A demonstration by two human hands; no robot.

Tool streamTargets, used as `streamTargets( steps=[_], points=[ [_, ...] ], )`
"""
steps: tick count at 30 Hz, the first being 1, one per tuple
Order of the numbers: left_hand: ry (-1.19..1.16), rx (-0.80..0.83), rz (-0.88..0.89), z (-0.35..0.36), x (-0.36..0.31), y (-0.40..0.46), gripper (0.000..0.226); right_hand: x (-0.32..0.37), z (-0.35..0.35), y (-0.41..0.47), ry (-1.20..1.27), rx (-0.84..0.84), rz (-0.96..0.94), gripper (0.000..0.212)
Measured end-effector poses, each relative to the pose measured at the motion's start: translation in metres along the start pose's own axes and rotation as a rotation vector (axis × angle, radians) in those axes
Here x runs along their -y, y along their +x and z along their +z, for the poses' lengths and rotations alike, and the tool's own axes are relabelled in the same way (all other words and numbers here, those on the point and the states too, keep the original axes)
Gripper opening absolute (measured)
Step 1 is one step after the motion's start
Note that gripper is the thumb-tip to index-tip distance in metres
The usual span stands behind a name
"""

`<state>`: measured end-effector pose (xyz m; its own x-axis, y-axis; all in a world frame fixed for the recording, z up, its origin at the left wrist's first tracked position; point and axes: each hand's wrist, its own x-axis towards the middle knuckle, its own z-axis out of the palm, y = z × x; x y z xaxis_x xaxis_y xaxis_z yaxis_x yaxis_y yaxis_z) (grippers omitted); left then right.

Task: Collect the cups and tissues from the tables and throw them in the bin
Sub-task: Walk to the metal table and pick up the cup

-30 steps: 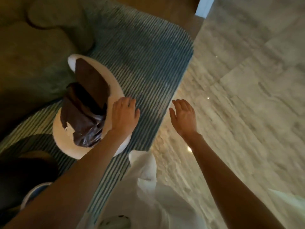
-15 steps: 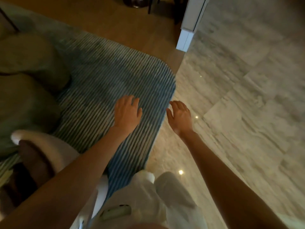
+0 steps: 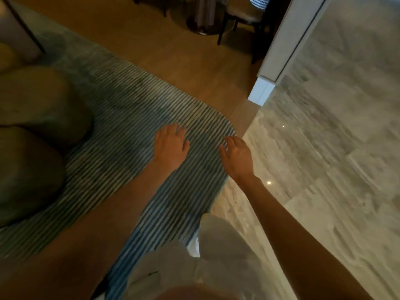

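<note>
Open striped rug [image 3: 121, 118] and marble floor [image 3: 324, 169] lie ahead; green cushions [image 3: 36, 118] crowd the left, white wall corner [image 3: 260, 92] stands ahead-right.

Dim, warm light; motion blur, maybe glare on floor [image 3: 324, 169].

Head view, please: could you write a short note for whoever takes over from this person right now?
Left hand: open, holding nothing, held out over the striped rug.
Right hand: open, holding nothing, over the rug's edge beside the marble floor.
Job's things: no cups, tissues or bin in view. A dark table and chair stand at the top.
Done: cannot tell from this view; nothing is being carried.
Left: find the tables, collect any cups and tissues, and take them to the bin.
</note>
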<state>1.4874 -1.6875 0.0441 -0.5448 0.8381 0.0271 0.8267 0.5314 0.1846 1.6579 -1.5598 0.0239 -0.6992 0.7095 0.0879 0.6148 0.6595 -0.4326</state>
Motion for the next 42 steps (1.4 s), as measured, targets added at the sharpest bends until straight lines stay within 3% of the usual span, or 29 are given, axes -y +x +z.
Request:
streamTargets(
  steps=[5, 10, 14, 19, 29, 34, 38, 42],
  points=[
    [-0.015, 0.015, -0.123, 0.004, 0.006, 0.095, 0.047, -0.021, 0.004, 0.127, 0.0, 0.066, -0.081, 0.053],
    [-0.006, 0.055, -0.241, 0.012, 0.036, 0.195, 0.05, -0.025, 0.027, 0.251, 0.047, 0.084, -0.19, 0.045],
    [0.005, 0.029, -0.269, 0.016, 0.074, 0.293, 0.051, -0.002, 0.048, 0.363, 0.095, 0.107, -0.23, 0.042],
    [-0.02, -0.025, -0.319, -0.005, 0.133, 0.415, 0.047, 0.031, 0.061, 0.511, 0.073, 0.113, -0.269, 0.057],
    [-0.029, -0.007, -0.492, -0.021, 0.241, 0.584, 0.048, 0.063, 0.111, 0.727, 0.004, 0.234, -0.39, 0.055],
    [-0.034, -0.004, -0.57, -0.028, 0.292, 0.703, 0.051, 0.073, 0.141, 0.863, -0.006, 0.263, -0.425, 0.042],
    [-0.076, 0.003, -0.643, -0.049, 0.318, 0.805, 0.052, 0.093, 0.141, 0.974, 0.027, 0.325, -0.474, 0.05],
    [-0.085, 0.04, -0.694, -0.063, 0.35, 0.881, 0.053, 0.121, 0.145, 1.073, 0.022, 0.35, -0.51, 0.041]
  ],
)
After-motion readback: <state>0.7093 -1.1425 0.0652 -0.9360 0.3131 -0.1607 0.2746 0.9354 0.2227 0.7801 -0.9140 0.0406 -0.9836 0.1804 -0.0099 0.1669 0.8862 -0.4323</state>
